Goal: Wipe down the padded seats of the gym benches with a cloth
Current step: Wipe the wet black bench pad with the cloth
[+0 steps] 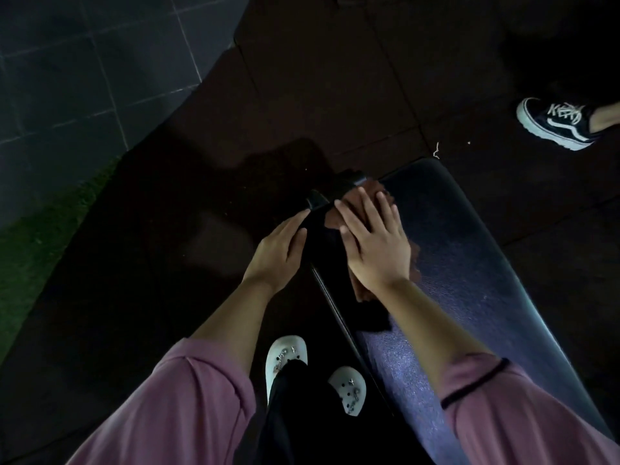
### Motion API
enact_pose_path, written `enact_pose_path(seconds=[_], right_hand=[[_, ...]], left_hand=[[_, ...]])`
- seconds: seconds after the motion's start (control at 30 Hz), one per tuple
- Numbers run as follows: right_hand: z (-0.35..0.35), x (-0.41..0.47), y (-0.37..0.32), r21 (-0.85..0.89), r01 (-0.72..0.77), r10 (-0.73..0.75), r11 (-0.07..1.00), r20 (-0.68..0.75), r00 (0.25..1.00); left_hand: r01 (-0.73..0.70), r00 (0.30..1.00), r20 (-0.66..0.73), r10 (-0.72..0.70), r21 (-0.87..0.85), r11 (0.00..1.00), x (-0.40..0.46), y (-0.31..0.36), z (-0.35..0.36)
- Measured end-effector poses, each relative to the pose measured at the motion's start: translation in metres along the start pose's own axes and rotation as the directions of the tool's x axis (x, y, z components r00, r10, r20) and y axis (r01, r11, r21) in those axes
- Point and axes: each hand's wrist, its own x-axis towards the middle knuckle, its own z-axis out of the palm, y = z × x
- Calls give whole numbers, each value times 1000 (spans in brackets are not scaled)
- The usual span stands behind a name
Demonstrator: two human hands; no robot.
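- Bench pad (476, 297) lies bare toward its far and right edges, open for passing.
- Black frame bracket (349, 182) juts at the far-left corner, beside the cloth (369, 191).

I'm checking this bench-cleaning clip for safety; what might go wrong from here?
The cloth under the flat right hand sits at the padded seat's edge and may slide off. The left hand rests by the dark frame, where fingers might get pinched. Dim light could hide missed spots.
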Motion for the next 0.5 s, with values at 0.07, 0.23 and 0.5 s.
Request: enact_pose_path(seconds=[0.07, 0.23, 0.5], right_hand=[[3, 6, -19, 13, 20, -20, 1000, 2, 1000], [10, -42, -29, 47, 230, -232, 972, 65, 970], [-4, -60, 33, 11, 159, -159, 987, 87, 983]], left_hand=[[40, 999, -7, -40, -46, 998, 1, 0, 0], [66, 998, 20, -65, -95, 993, 2, -2, -6], [61, 998, 36, -58, -93, 994, 3, -3, -7]])
